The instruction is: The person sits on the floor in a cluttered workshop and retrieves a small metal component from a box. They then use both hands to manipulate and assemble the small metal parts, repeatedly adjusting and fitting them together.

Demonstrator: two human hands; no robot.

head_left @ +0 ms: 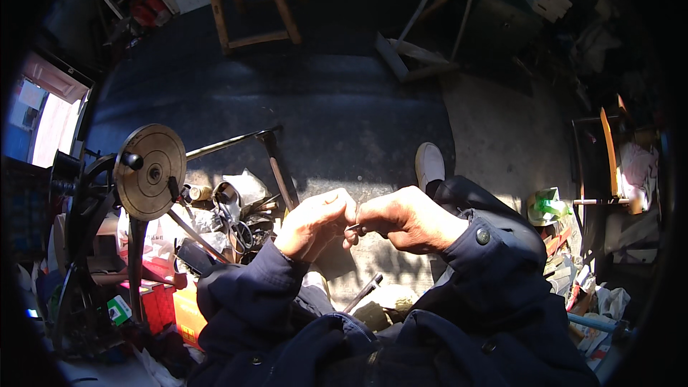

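- With the joined hands as the middle of the clock, the left hand (pixel 312 223) reaches in from eight o'clock; its fingers are curled, tips meeting the other hand's; whether it grips anything itself cannot be told
- The right hand (pixel 417 219) comes from four o'clock; it is nearly closed, its thumb and finger seeming to pinch a small dark piece (pixel 352 228); this lies at the centre, where the fingertips meet, its shape largely hidden
- Dark blue sleeves (pixel 487 265) cover both forearms
- Between nine and ten o'clock stands a round, brownish disc (pixel 161 179) with a dark knob, on a dark metal frame (pixel 136 265); heaped clutter (pixel 244 208) lies nearer, at nine
- At eight, a red box (pixel 159 308) sits beside an orange box (pixel 188 319)
- At eleven is a wooden stool (pixel 261 38); at two, a white shoe (pixel 430 163); at three, a green-and-white package (pixel 548 208); at four, a light blue bar (pixel 591 322)
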